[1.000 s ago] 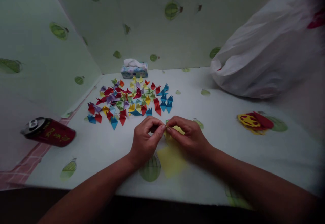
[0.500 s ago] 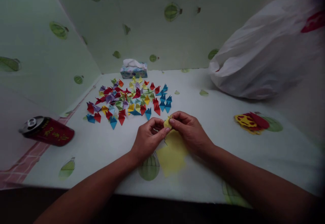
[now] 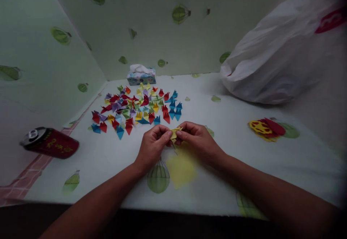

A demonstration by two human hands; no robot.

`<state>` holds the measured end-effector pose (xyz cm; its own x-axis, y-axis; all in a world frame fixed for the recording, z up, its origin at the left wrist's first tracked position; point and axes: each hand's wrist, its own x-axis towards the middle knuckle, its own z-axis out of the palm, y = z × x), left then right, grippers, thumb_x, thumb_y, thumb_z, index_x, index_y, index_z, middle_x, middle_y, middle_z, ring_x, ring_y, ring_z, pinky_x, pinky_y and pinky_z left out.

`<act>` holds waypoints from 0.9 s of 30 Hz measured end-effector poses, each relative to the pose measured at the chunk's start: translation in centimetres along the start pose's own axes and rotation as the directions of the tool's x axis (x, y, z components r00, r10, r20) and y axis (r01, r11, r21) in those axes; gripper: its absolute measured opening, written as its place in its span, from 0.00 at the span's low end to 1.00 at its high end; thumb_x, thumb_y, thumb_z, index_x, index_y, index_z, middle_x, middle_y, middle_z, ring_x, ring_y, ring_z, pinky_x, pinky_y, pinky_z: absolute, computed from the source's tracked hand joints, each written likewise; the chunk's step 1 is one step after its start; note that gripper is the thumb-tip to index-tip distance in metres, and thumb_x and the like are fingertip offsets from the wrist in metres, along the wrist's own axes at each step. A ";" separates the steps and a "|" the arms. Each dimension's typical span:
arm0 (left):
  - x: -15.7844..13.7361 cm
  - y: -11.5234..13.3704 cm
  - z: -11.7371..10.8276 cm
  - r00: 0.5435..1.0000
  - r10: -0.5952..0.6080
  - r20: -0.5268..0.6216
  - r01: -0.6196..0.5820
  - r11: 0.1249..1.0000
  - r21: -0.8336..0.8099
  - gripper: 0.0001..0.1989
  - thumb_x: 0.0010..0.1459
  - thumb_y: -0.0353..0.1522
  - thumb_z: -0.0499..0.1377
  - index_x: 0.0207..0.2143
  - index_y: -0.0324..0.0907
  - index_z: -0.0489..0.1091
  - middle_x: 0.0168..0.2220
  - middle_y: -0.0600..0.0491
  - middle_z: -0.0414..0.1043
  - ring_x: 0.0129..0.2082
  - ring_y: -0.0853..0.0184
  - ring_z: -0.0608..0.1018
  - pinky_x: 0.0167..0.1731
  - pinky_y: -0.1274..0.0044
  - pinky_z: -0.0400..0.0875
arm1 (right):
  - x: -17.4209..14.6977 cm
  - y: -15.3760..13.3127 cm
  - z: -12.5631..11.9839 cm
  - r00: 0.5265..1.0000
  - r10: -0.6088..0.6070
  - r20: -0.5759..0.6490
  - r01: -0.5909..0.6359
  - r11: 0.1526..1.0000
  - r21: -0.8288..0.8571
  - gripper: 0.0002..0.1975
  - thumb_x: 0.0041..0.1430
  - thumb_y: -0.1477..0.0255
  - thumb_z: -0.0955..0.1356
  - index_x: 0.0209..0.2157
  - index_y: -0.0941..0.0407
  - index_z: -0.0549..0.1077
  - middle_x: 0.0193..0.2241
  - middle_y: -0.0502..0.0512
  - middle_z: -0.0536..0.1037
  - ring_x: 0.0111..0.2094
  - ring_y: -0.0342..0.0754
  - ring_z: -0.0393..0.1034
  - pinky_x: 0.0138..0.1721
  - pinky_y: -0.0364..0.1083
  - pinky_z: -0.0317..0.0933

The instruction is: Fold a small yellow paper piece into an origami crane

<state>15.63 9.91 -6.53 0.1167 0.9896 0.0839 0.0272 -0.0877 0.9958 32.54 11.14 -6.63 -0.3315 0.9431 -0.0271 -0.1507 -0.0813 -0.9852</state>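
Observation:
A small folded piece of yellow paper [image 3: 174, 133] is pinched between both hands above the table. My left hand [image 3: 155, 143] grips its left side between thumb and fingers. On its right side, my right hand [image 3: 197, 139] holds it the same way. The fingertips hide part of the folds. Beneath the hands lie flat yellow paper squares [image 3: 182, 171]. Many small folded paper figures [image 3: 135, 105] in red, blue, yellow, green and purple are spread on the table beyond my left hand.
A dark red drink can [image 3: 51, 143] stands at the left edge. At the back is a tissue box [image 3: 141, 78]. A large white plastic bag [image 3: 260, 62] fills the back right, with red and yellow cut-out pieces [image 3: 267, 128] in front of it on the table [image 3: 230, 145].
The yellow paper now shows as a wider strip between my hands, which have moved slightly left and apart. The whole view has shifted a little.

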 end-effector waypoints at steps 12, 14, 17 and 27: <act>0.0 -0.6 -0.1 0.993 0.112 -0.032 -0.112 0.994 0.004 0.15 0.55 0.33 0.66 0.43 0.42 0.68 0.32 0.56 0.72 0.29 0.71 0.77 0.32 0.77 0.74 | -0.2 -0.1 0.2 0.995 -0.077 -0.063 0.071 0.994 -0.087 0.11 0.57 0.65 0.72 0.30 0.56 0.69 0.23 0.48 0.74 0.26 0.42 0.69 0.32 0.44 0.62; 0.1 -0.6 0.0 0.996 0.083 -0.023 -0.084 0.996 -0.040 0.16 0.53 0.31 0.66 0.43 0.42 0.65 0.32 0.55 0.73 0.31 0.70 0.77 0.34 0.77 0.74 | -0.2 0.0 0.3 0.995 -0.058 -0.075 0.056 0.998 -0.025 0.11 0.56 0.65 0.72 0.30 0.55 0.68 0.24 0.48 0.75 0.27 0.43 0.70 0.33 0.45 0.64; 0.1 -0.6 0.0 0.994 0.101 -0.046 -0.102 0.995 -0.013 0.13 0.55 0.31 0.64 0.41 0.42 0.65 0.32 0.55 0.72 0.31 0.71 0.77 0.35 0.77 0.73 | -0.2 0.1 0.5 0.999 -0.002 -0.048 0.003 1.000 0.013 0.12 0.54 0.67 0.73 0.29 0.56 0.67 0.24 0.47 0.74 0.27 0.42 0.70 0.32 0.44 0.63; -0.1 -0.6 0.0 0.996 0.089 0.020 -0.090 0.994 0.060 0.07 0.57 0.33 0.64 0.33 0.40 0.69 0.31 0.55 0.71 0.30 0.71 0.76 0.33 0.78 0.72 | -0.3 0.9 0.6 0.999 0.042 -0.016 -0.040 0.994 0.104 0.11 0.55 0.67 0.73 0.28 0.57 0.68 0.24 0.49 0.75 0.26 0.41 0.69 0.32 0.43 0.61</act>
<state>15.62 9.90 -7.16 0.1386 0.9755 0.1710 0.0759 -0.1826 0.9803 31.95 10.56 -7.42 -0.3223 0.9439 -0.0715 -0.2337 -0.1525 -0.9603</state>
